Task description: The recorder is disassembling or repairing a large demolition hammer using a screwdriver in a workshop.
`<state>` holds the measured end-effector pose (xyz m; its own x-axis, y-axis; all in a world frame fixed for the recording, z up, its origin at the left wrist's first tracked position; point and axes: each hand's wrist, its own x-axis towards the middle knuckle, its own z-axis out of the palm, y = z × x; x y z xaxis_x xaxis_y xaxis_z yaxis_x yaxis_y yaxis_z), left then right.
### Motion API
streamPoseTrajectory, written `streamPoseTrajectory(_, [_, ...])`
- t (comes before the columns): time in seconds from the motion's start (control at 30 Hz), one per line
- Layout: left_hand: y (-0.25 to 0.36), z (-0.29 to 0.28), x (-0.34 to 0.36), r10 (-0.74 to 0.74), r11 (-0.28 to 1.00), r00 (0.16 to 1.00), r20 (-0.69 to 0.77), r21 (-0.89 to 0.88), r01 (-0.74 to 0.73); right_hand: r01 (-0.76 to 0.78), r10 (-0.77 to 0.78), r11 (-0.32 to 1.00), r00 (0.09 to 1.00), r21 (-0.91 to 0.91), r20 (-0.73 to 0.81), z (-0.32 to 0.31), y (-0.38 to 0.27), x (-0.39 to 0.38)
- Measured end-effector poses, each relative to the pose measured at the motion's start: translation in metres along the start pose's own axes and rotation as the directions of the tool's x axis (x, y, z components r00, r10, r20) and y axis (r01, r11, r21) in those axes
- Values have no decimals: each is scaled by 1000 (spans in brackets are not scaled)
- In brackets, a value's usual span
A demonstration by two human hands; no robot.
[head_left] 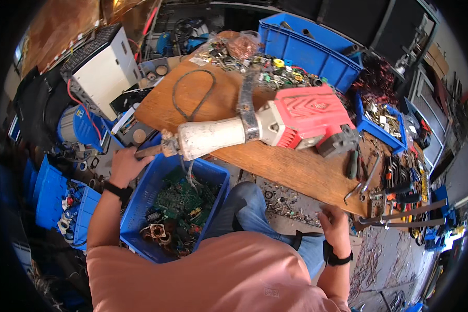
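A large red and white demolition hammer (307, 114) with a black strap lies across the worn wooden tabletop (244, 164). My left hand (127, 166) is closed around the end of the metal bit (148, 152) at the tool's left, above a blue perforated crate (216, 195) holding green circuit boards (179, 203). My right hand (335, 229) is empty at the table's front right edge, fingers loosely bent and apart. Screwdrivers (353, 165), hex keys and other hand tools lie to its upper right. A looped black cable (209, 88) lies behind the hammer.
A blue bin (309, 49) and small scrap parts (275, 70) sit at the back, a smaller blue tray (377, 132) at right. A white case (101, 73), blue drum (78, 127) and blue bins (52, 192) stand at left. Scattered wire and debris (374, 265) cover the floor.
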<state>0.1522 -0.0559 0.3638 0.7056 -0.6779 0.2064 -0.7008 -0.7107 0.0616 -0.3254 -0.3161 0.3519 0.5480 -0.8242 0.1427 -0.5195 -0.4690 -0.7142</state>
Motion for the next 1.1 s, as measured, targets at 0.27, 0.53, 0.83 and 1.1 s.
streamPoseTrajectory(0.27, [21, 32, -100, -103, 994, 993, -65, -51, 100, 180, -180, 983, 984, 38, -8, 40, -51, 70])
streamPoseTrajectory(0.53, [54, 9, -118, -137, 983, 990, 15, -124, 138, 200, -290, 942, 889, 268, 355, 84, -87, 66])
streamPoseTrajectory(0.83, [71, 21, -147, -240, 954, 970, -38, -194, 229, 219, -304, 947, 847, 236, 436, 47, -41, 44])
streamPoseTrajectory(1.1, [101, 24, -173, -318, 918, 936, 152, -198, 344, 123, -227, 966, 830, 229, 510, 4, 0, 9])
